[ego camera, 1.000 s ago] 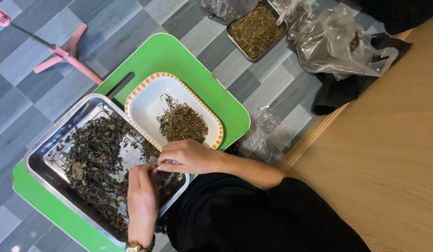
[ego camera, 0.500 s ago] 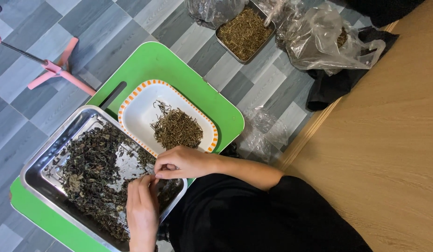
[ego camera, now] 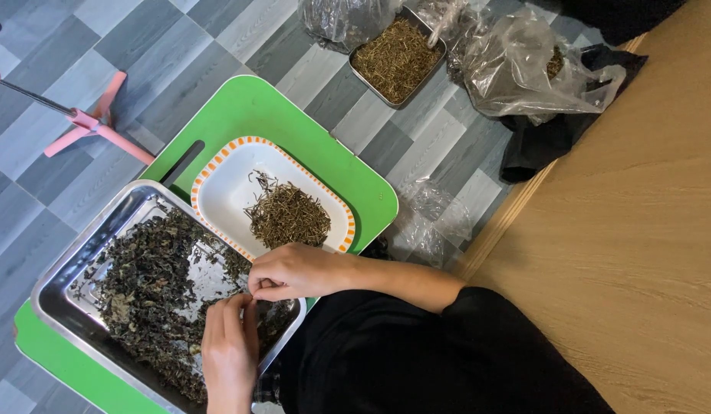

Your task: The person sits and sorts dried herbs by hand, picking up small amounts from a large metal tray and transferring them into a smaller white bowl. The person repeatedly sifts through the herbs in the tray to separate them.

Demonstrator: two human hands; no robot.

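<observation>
Both hands met, fingertips pinched together over dark dried leaves [ego camera: 152,280] in a shiny rectangular metal tray [ego camera: 60,272]: the right hand [ego camera: 294,270] from the side, the left hand [ego camera: 229,349] from below. What they pinched was too small to tell. Just beside, a white orange-rimmed dish [ego camera: 225,192] of brown stems sat on a green plastic tray [ego camera: 252,111].

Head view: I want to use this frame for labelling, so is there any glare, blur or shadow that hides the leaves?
Head view: sharp, evenly lit; glare only on the bare floor of the steel tray and on the plastic bags; dark leaves read clearly; soft shadow under both hands, left, right.
</observation>
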